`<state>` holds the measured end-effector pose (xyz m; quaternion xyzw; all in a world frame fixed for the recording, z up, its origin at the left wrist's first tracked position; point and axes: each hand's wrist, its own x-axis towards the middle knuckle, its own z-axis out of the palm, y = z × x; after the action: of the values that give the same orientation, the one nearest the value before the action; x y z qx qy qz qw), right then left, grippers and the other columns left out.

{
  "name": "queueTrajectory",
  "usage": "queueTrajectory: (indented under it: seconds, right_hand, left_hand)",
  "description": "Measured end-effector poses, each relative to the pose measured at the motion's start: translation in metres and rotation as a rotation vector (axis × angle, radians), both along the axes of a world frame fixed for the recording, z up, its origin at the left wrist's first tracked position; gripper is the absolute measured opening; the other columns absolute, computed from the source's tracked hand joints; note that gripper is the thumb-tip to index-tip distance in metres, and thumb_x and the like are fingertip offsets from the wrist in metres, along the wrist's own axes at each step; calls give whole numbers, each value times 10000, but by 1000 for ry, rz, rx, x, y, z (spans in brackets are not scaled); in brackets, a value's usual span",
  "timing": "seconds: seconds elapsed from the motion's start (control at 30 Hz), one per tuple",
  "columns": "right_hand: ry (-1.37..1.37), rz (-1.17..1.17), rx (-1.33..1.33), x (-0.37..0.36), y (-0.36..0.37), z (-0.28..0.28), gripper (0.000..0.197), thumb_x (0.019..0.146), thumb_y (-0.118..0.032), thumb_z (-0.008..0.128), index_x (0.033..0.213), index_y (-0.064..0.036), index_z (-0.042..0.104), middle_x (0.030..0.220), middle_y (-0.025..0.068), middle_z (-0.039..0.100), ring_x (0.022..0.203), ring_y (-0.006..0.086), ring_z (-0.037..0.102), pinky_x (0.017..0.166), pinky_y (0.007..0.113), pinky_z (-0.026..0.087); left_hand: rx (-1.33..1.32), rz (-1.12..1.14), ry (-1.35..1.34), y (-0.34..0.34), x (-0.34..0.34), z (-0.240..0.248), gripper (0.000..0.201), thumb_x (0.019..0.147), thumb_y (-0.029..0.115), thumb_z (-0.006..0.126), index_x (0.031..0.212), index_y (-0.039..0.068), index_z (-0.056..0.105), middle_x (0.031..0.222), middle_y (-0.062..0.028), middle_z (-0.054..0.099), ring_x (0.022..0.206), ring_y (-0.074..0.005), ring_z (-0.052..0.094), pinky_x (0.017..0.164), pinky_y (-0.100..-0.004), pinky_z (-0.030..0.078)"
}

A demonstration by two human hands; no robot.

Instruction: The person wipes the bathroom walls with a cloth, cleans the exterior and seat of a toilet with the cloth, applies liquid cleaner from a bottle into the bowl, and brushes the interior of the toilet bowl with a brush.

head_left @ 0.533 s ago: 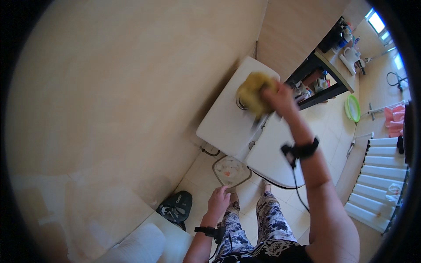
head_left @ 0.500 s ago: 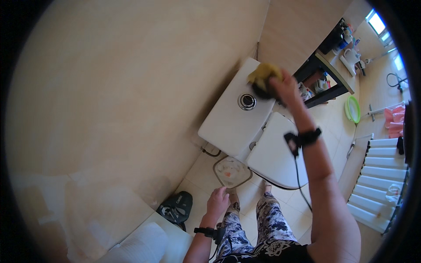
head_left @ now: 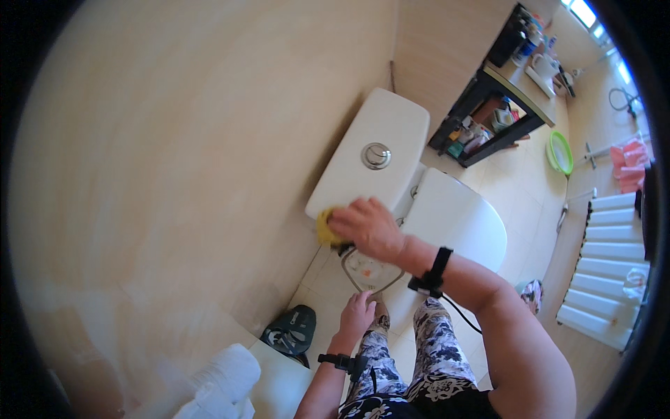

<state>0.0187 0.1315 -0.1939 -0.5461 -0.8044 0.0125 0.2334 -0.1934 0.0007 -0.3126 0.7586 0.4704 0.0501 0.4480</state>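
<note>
My right hand (head_left: 370,227) is closed on a yellow cloth (head_left: 326,229) at the near left corner of the white toilet tank (head_left: 394,115). A dark part shows under the cloth, blurred and partly hidden by the fingers. On top of the tank sits a round chrome flush button (head_left: 376,156). The toilet's white lid (head_left: 457,216) is down, to the right of my right hand. Lower down, my left hand (head_left: 358,312) holds nothing, its fingers loosely apart, close to the rim of a small lined waste bin (head_left: 354,281).
Dark slippers (head_left: 291,330) and a white roll (head_left: 234,370) are at the lower left. A dark-framed shelf (head_left: 452,124) with bottles stands beyond the toilet. Farther right are a green basin (head_left: 560,152), pink cloth (head_left: 630,164) and white radiator (head_left: 604,265).
My right hand has swept the yellow cloth from the tank's far end down to its near left corner. The left hand stays by the bin, and the view has shifted slightly.
</note>
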Motion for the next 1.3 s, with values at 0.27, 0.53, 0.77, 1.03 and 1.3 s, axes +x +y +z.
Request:
queueTrajectory:
  seconds: [0.27, 0.53, 0.77, 1.03, 1.3]
  right_hand:
    - [639, -412, -615, 63, -231, -108, 354, 790, -115, 682, 1138, -72, 630, 1089, 61, 632, 998, 276, 596, 875, 382, 501]
    - [1699, -1372, -535, 173, -378, -187, 370, 871, -10, 547, 1239, -24, 584, 1116, 52, 652, 1030, 168, 614, 927, 313, 483]
    - [1059, -1325, -488, 292, -364, -244, 556, 841, -147, 666, 1333, 11, 460, 1272, 181, 567, 1194, 295, 542, 1015, 395, 433]
    - [161, -1270, 8, 255, -255, -286, 641, 751, -156, 708, 1324, -21, 453, 1309, 203, 491, 1259, 404, 423, 1039, 504, 331]
    - [206, -130, -368, 132, -309, -265, 432, 835, -165, 543, 1267, -171, 554, 1302, 16, 543, 1245, 235, 462, 1059, 419, 362]
  left_hand:
    - [-43, -136, 28, -4, 34, -11, 319, 876, 224, 619, 1159, 81, 585, 1105, -150, 624, 1060, -348, 585, 881, -434, 489]
    - [-140, -310, 44, -43, 116, -48, 368, 861, 193, 631, 1199, 62, 565, 1203, -154, 587, 1129, -352, 548, 952, -426, 461]
    - [161, -434, 183, -46, 190, -86, 567, 844, 166, 642, 1353, 16, 442, 1486, -213, 332, 1367, -389, 326, 1108, -436, 341]
    - [-86, -496, 353, -49, 179, -108, 597, 881, 196, 603, 1390, -32, 390, 1579, -230, 112, 1454, -382, 158, 1153, -421, 278]
    - [-310, -307, 297, -35, 174, -91, 532, 868, 157, 606, 1347, -18, 457, 1563, -196, 211, 1424, -347, 267, 1113, -386, 346]
